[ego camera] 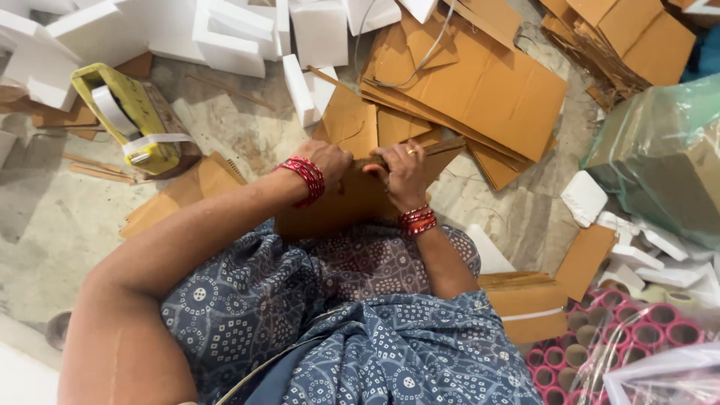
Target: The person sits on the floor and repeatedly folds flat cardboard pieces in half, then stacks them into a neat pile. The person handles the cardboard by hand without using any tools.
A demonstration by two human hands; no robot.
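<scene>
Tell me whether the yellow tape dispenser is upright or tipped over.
Tipped over. The yellow tape dispenser lies on its side on the floor, its white tape roll facing up.

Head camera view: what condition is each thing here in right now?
Left hand: gripping the cardboard's top edge.
Right hand: gripping the same edge.
Cardboard piece: held upright against the lap.
Tape dispenser: lying on the floor, untouched.
Cardboard sheets: stacked flat.
Foam blocks: piled loosely.
</scene>
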